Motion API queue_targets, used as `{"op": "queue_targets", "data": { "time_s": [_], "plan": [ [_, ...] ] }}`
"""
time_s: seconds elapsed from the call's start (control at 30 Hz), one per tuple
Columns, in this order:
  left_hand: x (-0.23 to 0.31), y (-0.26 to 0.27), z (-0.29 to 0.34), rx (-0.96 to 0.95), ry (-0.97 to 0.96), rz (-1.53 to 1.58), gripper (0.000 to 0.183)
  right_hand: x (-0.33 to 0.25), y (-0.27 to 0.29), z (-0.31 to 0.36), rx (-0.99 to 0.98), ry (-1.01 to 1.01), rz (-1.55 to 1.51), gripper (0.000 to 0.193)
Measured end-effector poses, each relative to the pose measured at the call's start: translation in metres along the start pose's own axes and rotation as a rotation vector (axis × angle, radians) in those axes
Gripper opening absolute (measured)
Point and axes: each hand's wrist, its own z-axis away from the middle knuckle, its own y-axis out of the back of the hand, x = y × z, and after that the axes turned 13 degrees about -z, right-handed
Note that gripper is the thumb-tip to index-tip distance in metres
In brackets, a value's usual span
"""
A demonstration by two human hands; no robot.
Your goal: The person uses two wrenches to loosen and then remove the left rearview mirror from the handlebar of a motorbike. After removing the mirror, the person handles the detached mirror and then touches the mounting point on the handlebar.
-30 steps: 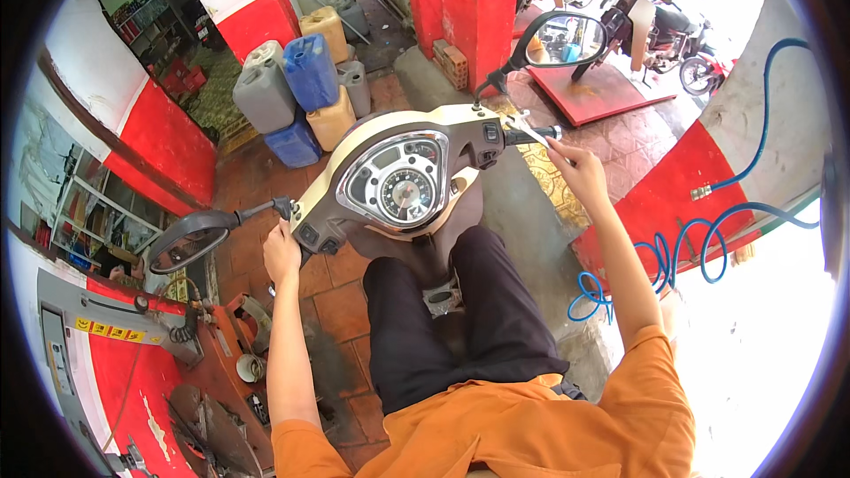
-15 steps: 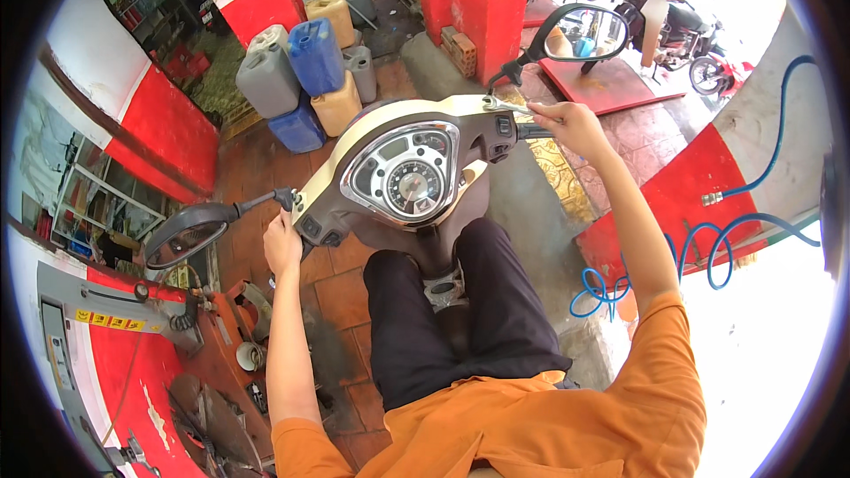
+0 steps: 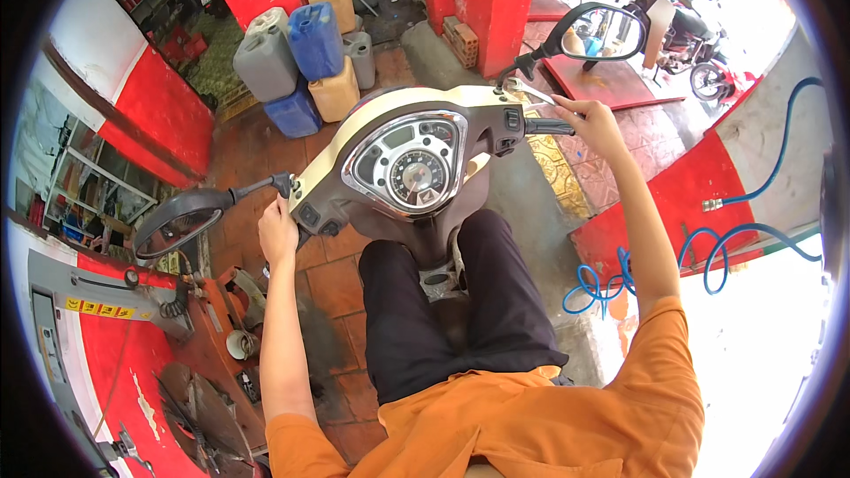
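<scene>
A scooter's handlebar with a cream and brown cover stands in front of me, its chrome-rimmed instrument cluster (image 3: 412,164) facing up. My right hand (image 3: 595,128) is closed on the end of a silver wrench (image 3: 537,94). The wrench's head sits at the base of the right mirror (image 3: 604,32), above the black right handlebar grip (image 3: 549,127). Closed around the left end of the bar, my left hand (image 3: 278,232) hides most of the grip there. Beside it, the left mirror (image 3: 180,223) juts outward on its stem.
Several plastic jerrycans (image 3: 314,42) are stacked ahead on the left. A red pillar (image 3: 481,9) rises ahead, with parked motorbikes (image 3: 686,22) beyond it. A coiled blue air hose (image 3: 722,243) hangs at right. Tools and parts lie on a reddish bench (image 3: 212,314) at left.
My right hand and the wrench have swung slightly outward to the right, and the wrench now lies more slanted. More of the right grip shows. My left hand stays on its end of the bar.
</scene>
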Motion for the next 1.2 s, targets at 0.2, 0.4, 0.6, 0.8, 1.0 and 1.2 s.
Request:
{"op": "queue_targets", "data": {
  "time_s": [0.2,0.4,0.6,0.8,1.0,1.2],
  "plan": [
    [0.012,0.003,0.009,0.19,0.002,0.184,0.045,0.011,-0.037,0.066,0.082,0.034,-0.1,0.031],
    [-0.018,-0.008,0.005,0.657,-0.173,0.328,0.014,-0.048,-0.107,0.186,-0.017,-0.375,-0.919,0.035],
    [-0.031,0.03,0.092,0.682,-0.353,0.369,0.009,-0.076,-0.133,0.255,-0.166,-0.417,-1.095,0.033],
    [0.026,0.012,0.262,-0.101,-0.182,0.979,0.083,-0.118,-0.141,0.285,-0.252,0.066,-0.763,0.029],
    [0.062,-0.001,0.301,-0.321,0.125,1.322,0.067,-0.143,-0.156,0.297,-0.338,0.296,-0.645,0.03],
    [0.07,0.039,0.275,-0.358,-0.063,1.504,0.064,-0.125,-0.155,0.294,-0.715,-0.576,-1.494,0.028]
  ]
}}
